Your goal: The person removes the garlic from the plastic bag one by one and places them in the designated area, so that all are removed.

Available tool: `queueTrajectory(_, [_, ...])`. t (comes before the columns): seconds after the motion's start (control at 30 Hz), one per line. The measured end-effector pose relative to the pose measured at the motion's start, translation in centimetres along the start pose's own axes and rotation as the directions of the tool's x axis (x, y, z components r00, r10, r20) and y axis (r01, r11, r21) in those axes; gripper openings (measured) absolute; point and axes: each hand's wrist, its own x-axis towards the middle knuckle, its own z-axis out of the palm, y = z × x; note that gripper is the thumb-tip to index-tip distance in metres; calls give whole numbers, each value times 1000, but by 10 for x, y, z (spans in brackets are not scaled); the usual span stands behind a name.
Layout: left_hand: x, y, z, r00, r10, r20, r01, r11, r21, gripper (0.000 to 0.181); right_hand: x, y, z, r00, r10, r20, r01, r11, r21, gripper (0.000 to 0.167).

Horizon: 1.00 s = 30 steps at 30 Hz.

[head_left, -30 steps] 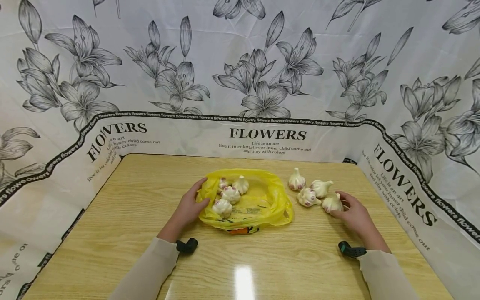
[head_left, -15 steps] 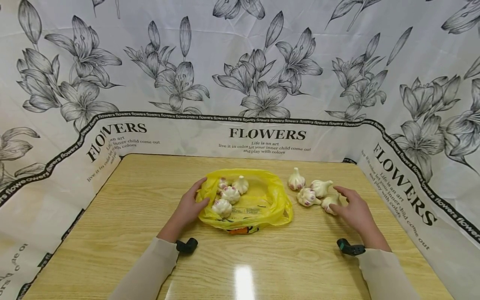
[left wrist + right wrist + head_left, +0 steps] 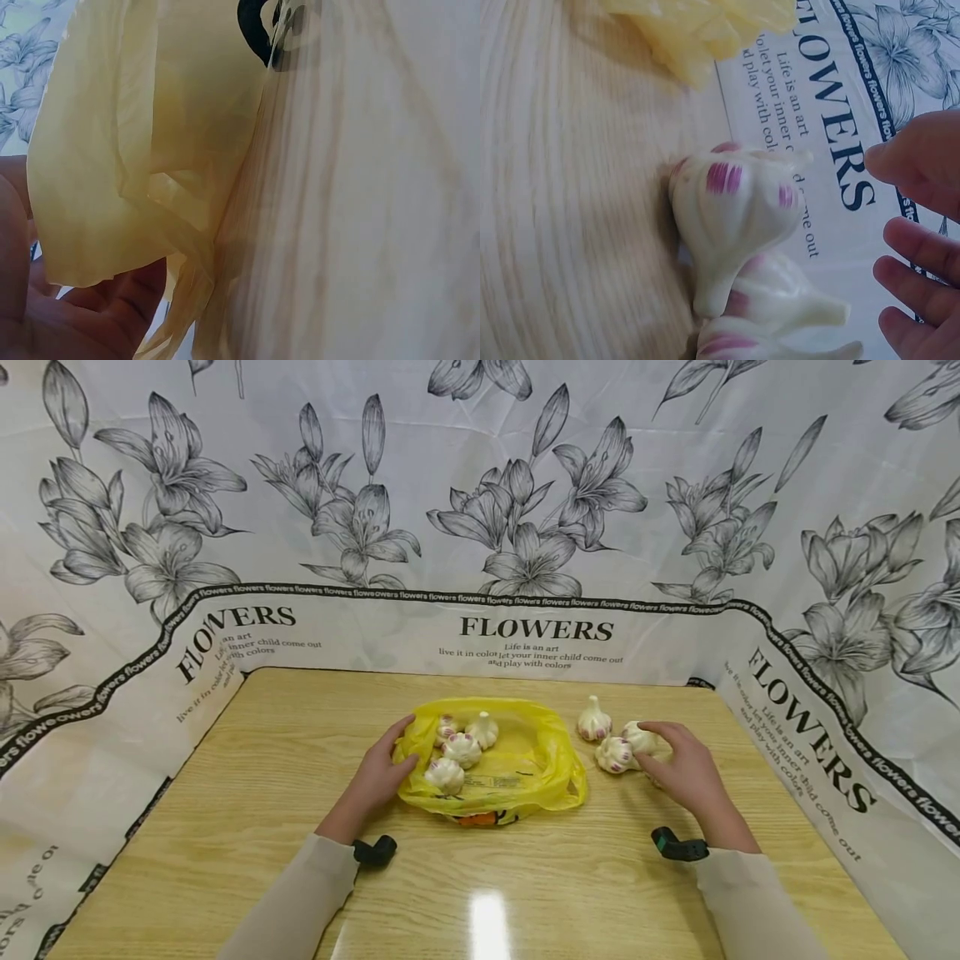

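Note:
In the head view a yellow plastic bag point(image 3: 558, 764) lies with its mouth spread wide; several garlic bulbs point(image 3: 461, 749) sit inside, toward its left. My left hand point(image 3: 377, 783) holds the bag's left rim, and the left wrist view shows the film point(image 3: 90, 187) between thumb and fingers. Right of the bag, more garlic bulbs point(image 3: 614, 754) are clustered on the table. Over this group hovers my right hand point(image 3: 688, 774), thumb and fingers apart, hiding one bulb almost wholly. The right wrist view shows a purple-streaked bulb point(image 3: 735, 210) beside the fingers, with a gap between.
Light wood table point(image 3: 480, 868) spreads under everything, with a bright reflection near its front. A white flower-printed cloth point(image 3: 540, 639) walls the back and both sides. Each wrist wears a black camera mount, such as the right one point(image 3: 678, 845).
My right hand has let go of the rightmost bulb and moved left over the neighbouring garlic bulbs. The left hand and the bag stay almost still.

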Motion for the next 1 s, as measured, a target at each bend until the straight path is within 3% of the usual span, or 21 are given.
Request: queueTrajectory(1.0, [-3,4,-2,1000,9,3,-9,1000,-18,66,23,-52,22,987,-157,-37,159,986,55,43])
